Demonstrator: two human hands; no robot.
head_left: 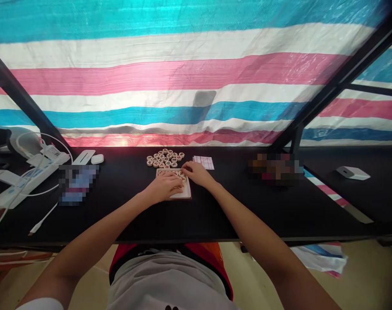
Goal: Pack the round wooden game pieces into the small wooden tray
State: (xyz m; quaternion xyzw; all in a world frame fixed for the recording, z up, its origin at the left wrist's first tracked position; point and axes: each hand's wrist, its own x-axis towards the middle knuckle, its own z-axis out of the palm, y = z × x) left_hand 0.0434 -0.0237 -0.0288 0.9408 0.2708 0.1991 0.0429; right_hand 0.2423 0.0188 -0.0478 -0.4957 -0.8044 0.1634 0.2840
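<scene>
A small wooden box lies on the black table in front of me, with several round chess pieces in it. My left hand rests over the box, fingers curled down on the pieces. My right hand reaches to the box's far right corner, its fingertips pinched on a piece there. A loose pile of round wooden chess pieces lies just behind the box. A folded pink-checked paper lies right of the pile.
A white power strip with cables lies at the left, a white mouse beside it. A white box sits on a second table at the right. A striped tarpaulin hangs behind, with black frame bars.
</scene>
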